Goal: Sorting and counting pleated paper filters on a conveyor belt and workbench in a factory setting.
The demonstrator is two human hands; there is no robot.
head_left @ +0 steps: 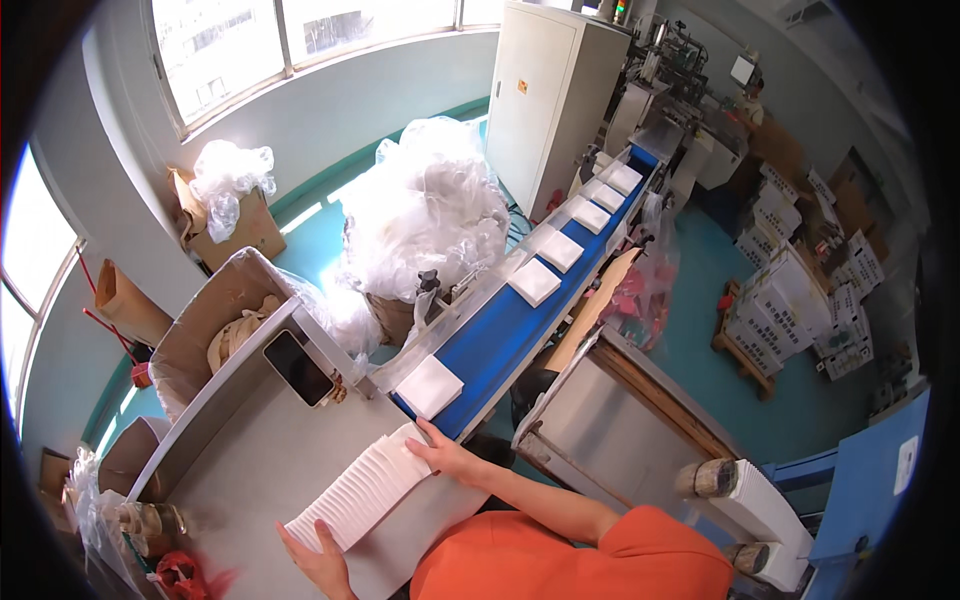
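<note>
A long row of folded white paper napkins [358, 492] stands on edge on the grey metal table [245, 440], running slantwise between my two hands. My left hand [320, 562] cups its near left end, with thumb and fingers spread around the corner. At the far right end, my right hand [443, 455] presses against the row, its thumb along the near side and its fingers by the end. Just beyond that hand, a white napkin stack [430, 387] lies at the near end of the blue conveyor belt [480, 355]. Further up the belt come several more stacks [534, 283].
A phone [298, 367] lies at the table's raised back edge, beside a lined bin [215, 320]. Large plastic bags [430, 210] fill the floor left of the belt. On the right are a metal-topped table [610, 425], white blocks with rolls [765, 520] and stacked cartons [775, 310].
</note>
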